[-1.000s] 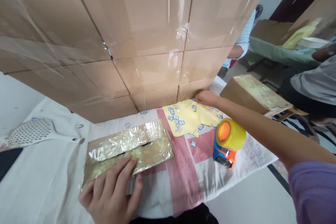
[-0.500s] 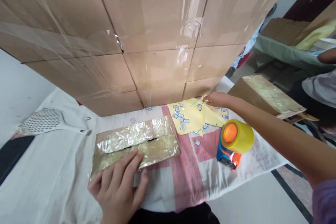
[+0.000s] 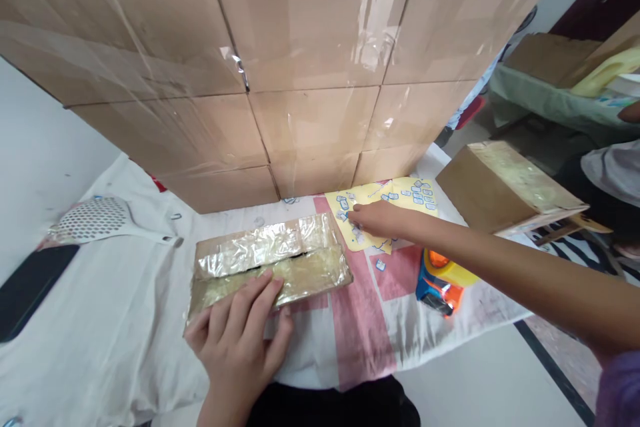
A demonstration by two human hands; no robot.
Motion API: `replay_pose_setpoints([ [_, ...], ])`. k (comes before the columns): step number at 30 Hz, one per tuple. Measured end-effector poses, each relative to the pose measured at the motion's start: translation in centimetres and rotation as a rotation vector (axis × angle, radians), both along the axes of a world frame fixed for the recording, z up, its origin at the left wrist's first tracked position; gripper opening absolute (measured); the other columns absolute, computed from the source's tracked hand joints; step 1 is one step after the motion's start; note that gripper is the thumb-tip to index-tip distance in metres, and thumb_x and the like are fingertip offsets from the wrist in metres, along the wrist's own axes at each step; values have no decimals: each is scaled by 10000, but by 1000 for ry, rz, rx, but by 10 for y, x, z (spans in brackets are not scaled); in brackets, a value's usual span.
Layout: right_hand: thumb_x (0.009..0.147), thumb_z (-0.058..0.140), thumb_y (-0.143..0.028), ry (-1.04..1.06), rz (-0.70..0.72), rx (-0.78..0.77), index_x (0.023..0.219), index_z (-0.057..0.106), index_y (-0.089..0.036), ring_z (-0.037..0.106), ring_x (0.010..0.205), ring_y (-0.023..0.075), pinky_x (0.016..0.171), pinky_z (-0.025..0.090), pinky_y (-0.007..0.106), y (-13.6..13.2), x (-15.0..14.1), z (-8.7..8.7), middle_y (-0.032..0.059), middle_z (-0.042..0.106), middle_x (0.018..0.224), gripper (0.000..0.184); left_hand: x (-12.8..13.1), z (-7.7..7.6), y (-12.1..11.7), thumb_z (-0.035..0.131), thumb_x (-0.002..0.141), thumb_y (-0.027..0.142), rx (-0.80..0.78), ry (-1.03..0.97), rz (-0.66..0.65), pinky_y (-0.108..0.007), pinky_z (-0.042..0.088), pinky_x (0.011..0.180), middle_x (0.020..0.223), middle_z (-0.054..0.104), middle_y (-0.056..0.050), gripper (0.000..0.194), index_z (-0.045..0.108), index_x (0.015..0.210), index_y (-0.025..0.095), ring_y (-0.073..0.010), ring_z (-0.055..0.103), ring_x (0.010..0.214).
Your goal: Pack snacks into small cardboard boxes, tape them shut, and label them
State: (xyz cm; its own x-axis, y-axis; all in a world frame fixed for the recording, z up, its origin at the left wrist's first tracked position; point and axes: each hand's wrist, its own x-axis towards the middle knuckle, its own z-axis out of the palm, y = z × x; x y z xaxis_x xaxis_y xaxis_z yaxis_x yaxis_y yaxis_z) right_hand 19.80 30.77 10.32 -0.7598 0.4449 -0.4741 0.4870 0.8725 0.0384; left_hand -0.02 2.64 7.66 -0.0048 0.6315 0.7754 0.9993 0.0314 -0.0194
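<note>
My left hand (image 3: 247,327) lies with fingers spread on the near edge of a flat cardboard box (image 3: 320,272) sealed with shiny clear tape. A dark slit shows along the box's top seam. My right hand (image 3: 377,219) reaches over a yellow sheet (image 3: 417,197) printed with small blue-outlined labels. Its fingertips are pinched together at the labels on the sheet's left part, and what lies between them is hidden. One small label (image 3: 381,265) rests apart on the cloth. Beneath my right forearm stands a blue and orange tape dispenser (image 3: 437,293) with a yellow tape roll (image 3: 457,273).
A tall stack of taped cartons (image 3: 310,127) rises right behind the sheet. At the left lie a white slotted skimmer (image 3: 95,220) and a black phone-like slab (image 3: 33,290). Another carton (image 3: 487,190) sits on a stool at right, with a person (image 3: 613,170) beyond.
My right hand has come left and nearer, from the sheet's far right to the labels on its left. The sheet's right part now lies flat. My left hand stays on the box.
</note>
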Motion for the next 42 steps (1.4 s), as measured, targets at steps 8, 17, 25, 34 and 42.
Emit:
replay_pose_setpoints([
  [8, 934, 514, -139, 24, -21, -20, 1082, 626, -224, 693, 872, 247, 609, 335, 287, 9, 9, -5, 90, 729, 1082, 204, 1, -1, 0, 676, 871, 262, 13, -27, -19, -408, 316, 854, 1144, 792, -38, 412, 669, 1284, 249, -227, 646, 841],
  [17, 901, 538, -147, -18, -20, -38, 1101, 627, -229, 681, 839, 222, 613, 363, 270, 10, 17, -5, 64, 731, 1052, 234, 2, 0, -2, 684, 872, 254, 21, -31, -30, -403, 317, 857, 1149, 796, -36, 362, 681, 1234, 244, -224, 672, 866],
  [25, 947, 516, -167, 6, -99, 103, 1081, 661, -197, 677, 823, 219, 598, 321, 280, 0, 31, -4, 128, 682, 1138, 200, 3, -1, -6, 686, 873, 241, 42, -48, -34, -400, 326, 865, 1178, 785, -38, 402, 668, 1274, 252, -227, 665, 876],
  [34, 932, 496, -150, 294, -267, 80, 1027, 703, -184, 694, 897, 240, 658, 422, 279, -6, 42, 13, 97, 765, 1037, 231, 6, 3, -9, 683, 887, 226, 29, -72, -41, -406, 336, 877, 1176, 782, -46, 363, 670, 1249, 228, -232, 659, 911],
  [42, 1025, 438, -297, 836, -405, -170, 1348, 642, -238, 687, 1099, 262, 976, 514, 369, -55, 56, 15, 87, 739, 1216, 387, 50, 28, 10, 645, 884, 101, 102, -372, -331, -412, 391, 867, 997, 754, -63, 211, 663, 1061, 214, -220, 661, 937],
])
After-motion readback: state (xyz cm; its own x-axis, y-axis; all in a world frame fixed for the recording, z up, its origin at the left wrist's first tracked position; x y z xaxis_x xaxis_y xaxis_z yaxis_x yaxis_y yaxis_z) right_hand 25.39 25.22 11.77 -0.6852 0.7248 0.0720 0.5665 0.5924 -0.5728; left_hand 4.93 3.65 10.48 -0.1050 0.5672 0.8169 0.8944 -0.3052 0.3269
